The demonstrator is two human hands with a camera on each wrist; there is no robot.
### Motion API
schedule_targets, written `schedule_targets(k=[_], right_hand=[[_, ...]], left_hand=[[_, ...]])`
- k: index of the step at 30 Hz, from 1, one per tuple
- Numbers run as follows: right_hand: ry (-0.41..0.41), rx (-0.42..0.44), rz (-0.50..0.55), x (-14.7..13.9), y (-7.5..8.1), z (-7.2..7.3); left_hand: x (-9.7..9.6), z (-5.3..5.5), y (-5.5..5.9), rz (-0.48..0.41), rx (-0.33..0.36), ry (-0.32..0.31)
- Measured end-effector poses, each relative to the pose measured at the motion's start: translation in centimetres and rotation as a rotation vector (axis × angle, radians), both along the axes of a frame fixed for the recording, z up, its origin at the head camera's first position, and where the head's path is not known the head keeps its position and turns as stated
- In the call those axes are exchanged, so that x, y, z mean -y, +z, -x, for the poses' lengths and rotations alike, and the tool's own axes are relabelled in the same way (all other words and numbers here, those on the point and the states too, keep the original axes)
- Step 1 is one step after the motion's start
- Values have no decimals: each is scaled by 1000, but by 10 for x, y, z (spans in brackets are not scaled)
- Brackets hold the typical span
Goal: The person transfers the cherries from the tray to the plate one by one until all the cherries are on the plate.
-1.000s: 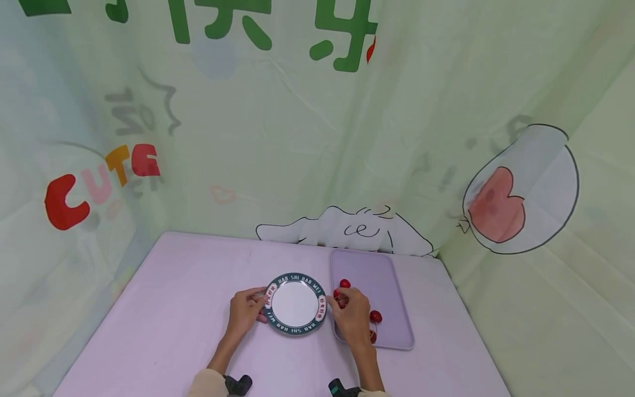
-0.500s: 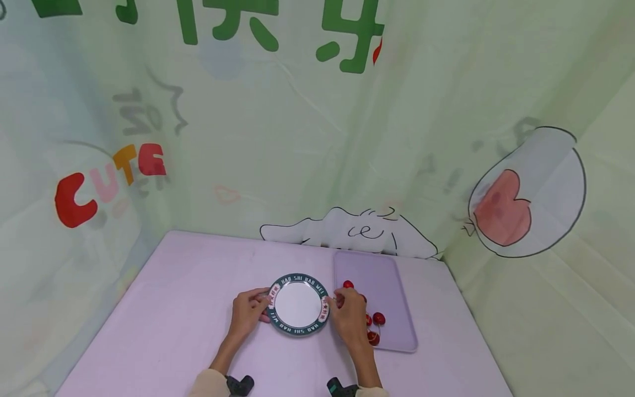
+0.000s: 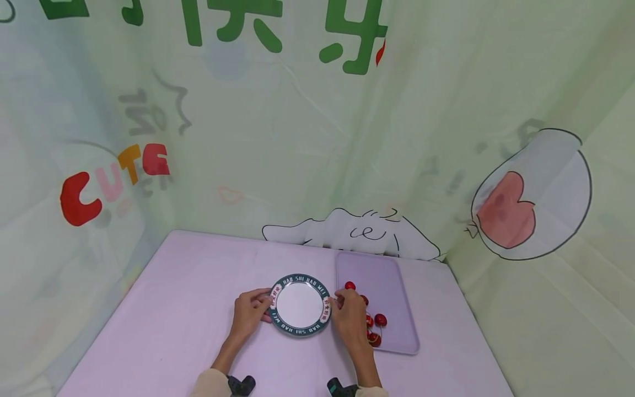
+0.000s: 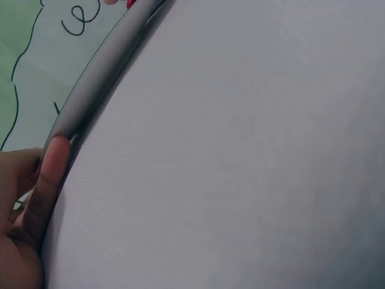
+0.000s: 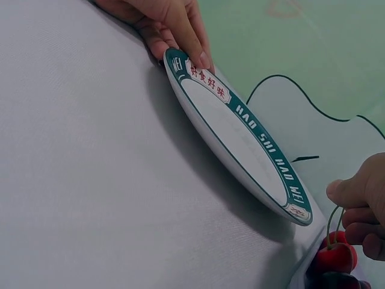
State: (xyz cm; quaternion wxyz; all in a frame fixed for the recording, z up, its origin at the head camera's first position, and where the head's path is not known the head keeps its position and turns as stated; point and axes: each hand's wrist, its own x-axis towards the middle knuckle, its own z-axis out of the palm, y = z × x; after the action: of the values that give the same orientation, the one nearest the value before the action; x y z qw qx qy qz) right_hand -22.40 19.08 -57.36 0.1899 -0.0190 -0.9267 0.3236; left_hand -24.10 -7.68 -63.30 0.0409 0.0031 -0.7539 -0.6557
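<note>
A round plate (image 3: pixel 299 305) with a dark green lettered rim is tilted in the right wrist view, one side raised off the cloth. My left hand (image 3: pixel 248 315) grips its left rim, thumb on top and fingers below. Close by the opposite rim, my right hand (image 3: pixel 351 320) has its fingers curled. In the right wrist view, the stems of red cherries (image 5: pixel 335 257) run up to its thumb and finger, which appear to pinch them. Other cherries (image 3: pixel 380 320) lie in the lilac tray (image 3: pixel 377 270), some partly hidden by that hand. The left wrist view shows mostly the cloth and the plate's edge.
The tray stands right of the plate on a pale lilac tablecloth (image 3: pixel 198 275). A printed fabric backdrop (image 3: pixel 297 138) closes off the back and both sides. Each wrist wears a dark camera mount (image 3: pixel 241 385).
My right hand has shifted slightly left from the tray toward the plate, so more cherries show beside it. The left hand keeps its grip on the rim. The whole view has drifted slightly.
</note>
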Motion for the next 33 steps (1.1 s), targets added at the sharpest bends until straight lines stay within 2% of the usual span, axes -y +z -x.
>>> schedule_targets(k=[15,23,30,33], right_hand=[[-27,-7,50,-2,5,-6],[-82,-77,172,-4,24,-12],[-164,-74,284,-7,32,-18],[-172,-92,324,-8,39,-21]], left_hand=[[-1,1,-4,20,-2,9],[-2,3,0,13,-4,22],[-2,2,0,12,7,27],[-2,1,0,18,8,25]])
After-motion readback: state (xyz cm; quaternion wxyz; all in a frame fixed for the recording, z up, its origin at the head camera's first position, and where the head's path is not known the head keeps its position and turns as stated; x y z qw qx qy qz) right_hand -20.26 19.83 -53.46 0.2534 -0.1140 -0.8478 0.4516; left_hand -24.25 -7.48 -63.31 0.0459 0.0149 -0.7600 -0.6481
